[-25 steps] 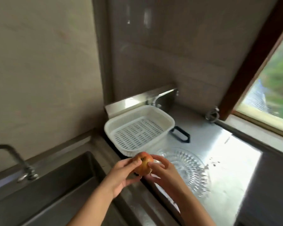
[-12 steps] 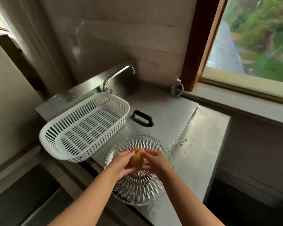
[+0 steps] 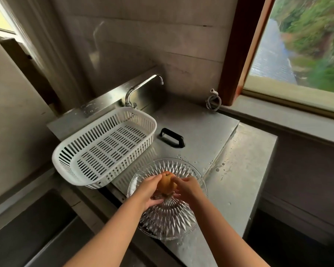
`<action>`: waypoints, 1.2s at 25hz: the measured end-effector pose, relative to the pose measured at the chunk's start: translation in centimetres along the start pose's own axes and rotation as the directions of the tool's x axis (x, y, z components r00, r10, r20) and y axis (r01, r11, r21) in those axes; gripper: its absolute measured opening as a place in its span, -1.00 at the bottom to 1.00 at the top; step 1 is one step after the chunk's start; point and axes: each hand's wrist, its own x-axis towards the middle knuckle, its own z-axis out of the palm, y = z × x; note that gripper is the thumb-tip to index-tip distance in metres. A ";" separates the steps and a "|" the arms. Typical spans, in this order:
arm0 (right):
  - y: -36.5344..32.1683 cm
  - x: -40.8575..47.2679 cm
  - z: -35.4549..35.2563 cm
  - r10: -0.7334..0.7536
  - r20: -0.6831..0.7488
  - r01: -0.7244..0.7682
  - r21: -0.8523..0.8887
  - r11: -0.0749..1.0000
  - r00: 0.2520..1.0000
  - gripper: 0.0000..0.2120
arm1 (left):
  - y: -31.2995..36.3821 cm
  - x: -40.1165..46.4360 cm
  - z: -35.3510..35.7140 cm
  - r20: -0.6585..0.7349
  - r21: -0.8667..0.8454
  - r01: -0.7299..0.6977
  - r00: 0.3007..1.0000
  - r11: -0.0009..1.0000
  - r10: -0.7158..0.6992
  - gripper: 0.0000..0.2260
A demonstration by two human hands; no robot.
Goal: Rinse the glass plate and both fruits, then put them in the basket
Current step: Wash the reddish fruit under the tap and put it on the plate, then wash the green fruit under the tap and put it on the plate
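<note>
- Both hands were on one fruit [image 3: 165, 183], yellow-orange with a reddish top; kind couldn't be told for sure.
- Left hand [image 3: 147, 191] gripped the fruit's left side, fingers curled around it, with some fingers spread below onto the glass.
- Right hand [image 3: 187, 188] gripped the fruit's right side, thumb across the top edge.
- Fruit was held at the centre of the glass plate [image 3: 198, 177]; whether its underside touched the glass couldn't be told.
- Glass plate was clear, cut with a radial starburst pattern, and sat on the steel tabletop [image 3: 237, 170] near its front edge.
- White slotted plastic basket [image 3: 104, 145] stood just left of the plate, tilted, its far end raised toward the wall; nothing was in it.
- Second fruit wasn't visible in this view.
- Chrome tap [image 3: 143, 87] rose behind the basket's far corner, spout pointing right.
- Black handle [image 3: 172, 137] was fixed to the steel lid panel between basket and plate, behind the plate.
- Water droplets were scattered on the steel to the right of the plate.
- Small coil of cord [image 3: 213, 102] lay at the back by the window frame [image 3: 241, 54].
- Dark sink basin [image 3: 27, 234] was at lower left.
</note>
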 end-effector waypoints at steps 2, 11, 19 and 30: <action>-0.2 -1.1 0.0 0.013 0.005 -0.013 0.002 1.000 1.000 -0.81 | -0.1 -1.0 -0.7 0.042 -0.054 0.019 0.999 0.998 -0.016 -0.61; -1.2 -10.6 3.0 -0.031 0.306 0.044 -0.035 0.998 0.952 -0.92 | -1.1 -9.5 -8.7 0.057 -0.153 -0.023 0.998 0.988 0.032 -0.60; 3.1 -16.8 22.0 0.113 0.698 0.196 -0.347 0.917 0.707 -0.87 | -11.6 -21.4 -24.4 -0.314 -0.471 -0.187 0.949 0.862 0.034 -0.70; 22.5 -36.1 48.6 0.551 0.796 0.355 -0.605 0.712 0.251 -0.64 | -33.1 -41.5 -41.4 -0.710 -0.680 -0.524 0.644 0.513 -0.284 -0.77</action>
